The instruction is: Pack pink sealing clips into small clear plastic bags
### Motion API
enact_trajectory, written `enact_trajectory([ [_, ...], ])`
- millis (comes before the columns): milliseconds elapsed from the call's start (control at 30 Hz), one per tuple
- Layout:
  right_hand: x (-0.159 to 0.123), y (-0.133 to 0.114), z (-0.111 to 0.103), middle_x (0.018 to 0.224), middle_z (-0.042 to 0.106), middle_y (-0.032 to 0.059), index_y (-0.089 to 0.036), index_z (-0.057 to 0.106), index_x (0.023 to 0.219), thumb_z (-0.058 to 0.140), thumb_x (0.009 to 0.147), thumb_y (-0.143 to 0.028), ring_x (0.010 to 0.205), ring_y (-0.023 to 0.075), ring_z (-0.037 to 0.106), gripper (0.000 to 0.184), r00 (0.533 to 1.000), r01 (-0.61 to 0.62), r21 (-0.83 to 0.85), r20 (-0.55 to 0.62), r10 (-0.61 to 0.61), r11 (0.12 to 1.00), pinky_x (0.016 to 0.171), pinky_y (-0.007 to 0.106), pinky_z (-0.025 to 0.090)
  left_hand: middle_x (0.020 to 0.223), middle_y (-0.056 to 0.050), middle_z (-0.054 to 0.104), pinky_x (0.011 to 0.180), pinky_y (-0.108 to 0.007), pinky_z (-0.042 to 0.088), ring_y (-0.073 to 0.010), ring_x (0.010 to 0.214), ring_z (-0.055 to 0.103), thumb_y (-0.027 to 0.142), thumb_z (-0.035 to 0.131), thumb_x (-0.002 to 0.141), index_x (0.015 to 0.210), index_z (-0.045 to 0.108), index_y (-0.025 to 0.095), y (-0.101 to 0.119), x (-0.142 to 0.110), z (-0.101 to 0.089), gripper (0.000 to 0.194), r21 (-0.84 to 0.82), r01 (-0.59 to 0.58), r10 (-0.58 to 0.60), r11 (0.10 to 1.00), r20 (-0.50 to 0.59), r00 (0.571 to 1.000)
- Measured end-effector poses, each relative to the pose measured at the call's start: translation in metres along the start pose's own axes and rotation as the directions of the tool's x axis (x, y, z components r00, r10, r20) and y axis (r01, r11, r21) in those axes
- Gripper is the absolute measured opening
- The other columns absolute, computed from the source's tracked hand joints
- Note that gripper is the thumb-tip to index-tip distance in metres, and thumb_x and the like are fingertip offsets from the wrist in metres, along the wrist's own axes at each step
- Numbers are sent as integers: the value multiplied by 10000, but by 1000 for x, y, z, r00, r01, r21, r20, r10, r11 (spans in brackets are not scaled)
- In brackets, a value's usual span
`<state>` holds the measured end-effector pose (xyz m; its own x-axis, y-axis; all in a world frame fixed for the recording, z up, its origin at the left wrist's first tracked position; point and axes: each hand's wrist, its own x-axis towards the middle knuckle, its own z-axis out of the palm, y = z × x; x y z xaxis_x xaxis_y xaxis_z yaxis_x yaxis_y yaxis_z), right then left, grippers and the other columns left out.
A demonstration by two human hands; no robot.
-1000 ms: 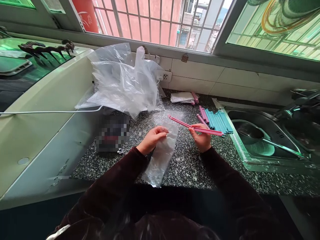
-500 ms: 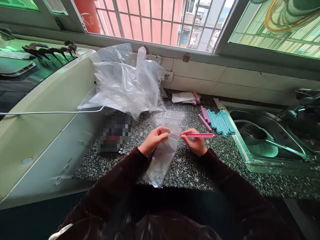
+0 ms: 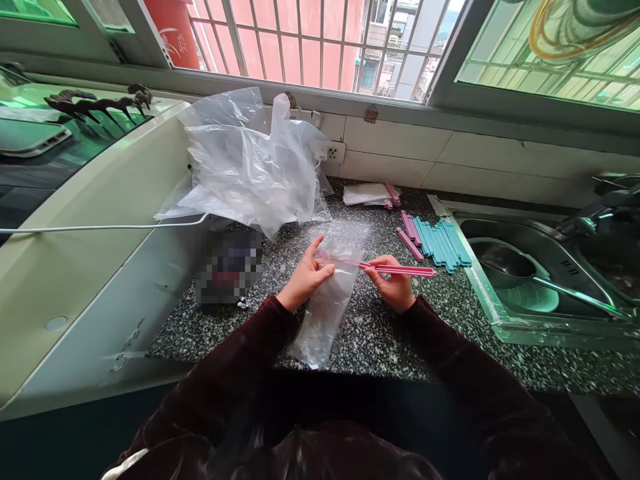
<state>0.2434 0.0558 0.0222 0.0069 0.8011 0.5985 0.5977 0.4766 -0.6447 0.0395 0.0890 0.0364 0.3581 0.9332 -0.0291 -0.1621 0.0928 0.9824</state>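
Note:
My left hand holds a small clear plastic bag near its top left, index finger lifted and thumb against the film. The bag hangs down toward the counter's front edge. My right hand pinches a long pink bag sealing clip that sticks out to the right. Its left end meets the bag's right edge, and a pink strip runs across the upper bag toward my left hand. How far the clip and strip are joined cannot be made out.
Blue clips and pink clips lie by the sink. Behind are flat packed bags. A heap of large plastic bags stands back left, above a blurred dark object. A white cable crosses at left.
My left index finger has lifted off the bag and now points up. My right hand and the pink clip have shifted slightly right. The bag's lower end has risen a little.

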Motion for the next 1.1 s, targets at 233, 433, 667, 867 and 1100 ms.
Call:
enact_trajectory([
  [233, 0, -1, 0, 760, 622, 32, -206, 597, 787, 580, 805, -405, 741, 171, 591, 200, 1000, -29, 15, -7, 29, 999, 685, 335, 493, 623, 62, 569, 542, -185, 365, -63, 503, 488, 258, 798, 519, 1427, 142, 164, -3, 4, 4, 1124, -221, 108, -122, 969, -52, 991],
  [433, -2, 0, 2, 767, 623, 36, -203, 596, 786, 588, 799, -402, 743, 169, 594, 200, 999, -36, 41, 9, 35, 999, 685, 331, 496, 792, -6, 643, 670, -223, 437, -109, 673, 586, 209, 831, 450, 1261, 435, 153, -3, 6, 8, 904, -328, 176, -186, 928, 1, 982],
  [667, -2, 1, 3, 762, 613, 36, -198, 599, 791, 597, 793, -399, 743, 171, 594, 201, 998, -58, 65, 6, 58, 996, 684, 332, 495, 704, -20, 648, 630, -211, 413, -93, 618, 553, 300, 814, 493, 762, 649, 100, -4, 9, 8, 374, -355, 215, -208, 910, 59, 976],
  [867, -2, 0, 3, 764, 621, 34, -203, 597, 792, 594, 791, -417, 734, 168, 594, 215, 997, -70, 61, 23, 69, 996, 682, 331, 498, 605, 14, 604, 557, -203, 373, -75, 543, 501, 338, 799, 498, 654, 633, 114, -6, 10, 7, 320, -380, 222, -240, 898, 1, 971],
  [1100, -1, -1, 3, 767, 636, 34, -210, 600, 801, 588, 801, -404, 739, 174, 597, 195, 999, -24, 36, 45, 22, 999, 688, 344, 497, 537, 33, 557, 502, -197, 339, -67, 496, 454, 336, 795, 444, 577, 584, 129, -4, 10, 7, 324, -343, 196, -236, 919, -78, 969],
])
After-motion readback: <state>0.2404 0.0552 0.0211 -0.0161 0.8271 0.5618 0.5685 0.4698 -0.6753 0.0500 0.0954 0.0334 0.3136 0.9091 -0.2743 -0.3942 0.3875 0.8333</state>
